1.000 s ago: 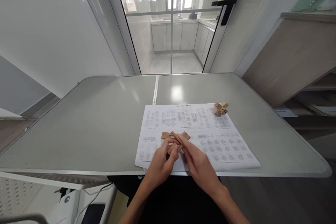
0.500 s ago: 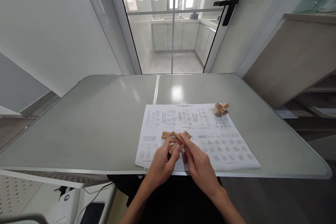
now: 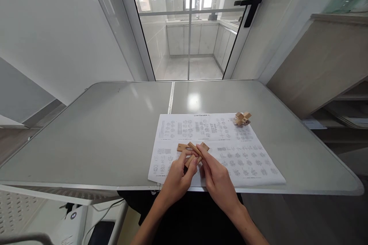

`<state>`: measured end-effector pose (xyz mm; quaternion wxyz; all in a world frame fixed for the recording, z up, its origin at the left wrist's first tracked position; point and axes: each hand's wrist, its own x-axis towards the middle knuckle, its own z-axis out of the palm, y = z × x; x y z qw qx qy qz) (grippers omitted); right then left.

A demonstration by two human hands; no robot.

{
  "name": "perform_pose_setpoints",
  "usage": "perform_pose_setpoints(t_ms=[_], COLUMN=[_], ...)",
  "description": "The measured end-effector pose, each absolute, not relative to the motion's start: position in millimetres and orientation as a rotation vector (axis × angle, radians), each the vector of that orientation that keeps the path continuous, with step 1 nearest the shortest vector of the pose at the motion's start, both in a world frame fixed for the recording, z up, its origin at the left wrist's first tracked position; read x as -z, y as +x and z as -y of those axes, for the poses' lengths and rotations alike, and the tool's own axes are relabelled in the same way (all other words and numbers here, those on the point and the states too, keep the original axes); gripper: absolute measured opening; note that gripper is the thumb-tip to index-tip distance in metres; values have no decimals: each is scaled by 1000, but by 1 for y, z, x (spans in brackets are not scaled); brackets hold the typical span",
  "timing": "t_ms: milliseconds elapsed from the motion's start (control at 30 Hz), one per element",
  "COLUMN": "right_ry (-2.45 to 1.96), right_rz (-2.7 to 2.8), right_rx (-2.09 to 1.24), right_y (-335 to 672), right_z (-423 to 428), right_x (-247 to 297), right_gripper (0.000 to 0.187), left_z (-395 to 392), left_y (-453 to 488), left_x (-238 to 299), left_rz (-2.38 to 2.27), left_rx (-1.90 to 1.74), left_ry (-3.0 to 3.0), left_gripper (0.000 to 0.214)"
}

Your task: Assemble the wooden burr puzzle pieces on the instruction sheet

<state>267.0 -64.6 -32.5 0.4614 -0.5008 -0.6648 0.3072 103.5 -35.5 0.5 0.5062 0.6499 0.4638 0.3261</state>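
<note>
Both hands meet over the lower part of a printed diagram sheet (image 3: 207, 178), holding several crossed wooden puzzle pieces (image 3: 194, 148). Fingers of my left hand (image 3: 178, 172) close round the pieces from the left, its thumb near their lower end. From the right, my right hand (image 3: 217, 174) pinches the upper slanting stick with its fingertips. One flat piece (image 3: 182, 147) with a small dark mark pokes out to the left. Where the pieces cross, my fingers hide part of them. An assembled wooden puzzle (image 3: 243, 118) rests on the sheet's upper right corner.
The grey table (image 3: 120, 134) has a white seam and a metal edge. Beyond it stands a glass door with a black handle (image 3: 253, 4). A wooden shelf (image 3: 322, 61) is at the right. Below left, a white cart holds a phone (image 3: 101, 233) and a cable.
Almost nothing differs. The hands and the wooden pieces keep nearly the same place, with only a very slight shift of the fingers.
</note>
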Motion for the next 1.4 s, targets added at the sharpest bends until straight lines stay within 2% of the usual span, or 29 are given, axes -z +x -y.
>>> perform_pose_setpoints(t_ms=[567,767,1000,1133,1400], right_ry=[-1203,-1210,-1244,-1244,-1243], right_rz=[1646,1584,1487,1481,1516], right_rx=[-833,-816,-754,-734,-714], right_y=[271,272,271,270,269], right_z=[64,65,66,65,67], right_x=[30,31,27,28,25], right_gripper=[56,51,51,50,50], left_z=[37,39,15,2,2], left_y=[102,100,88,80,76], left_x=[0,1,7,19,25], left_rz=[-1150,-1204,-1443,-1517,-1491], left_rx=[-800,-922,-1054,-976,-900], left_ry=[1570,1509,2038,2291,2249], left_gripper=[36,42,19,24,12])
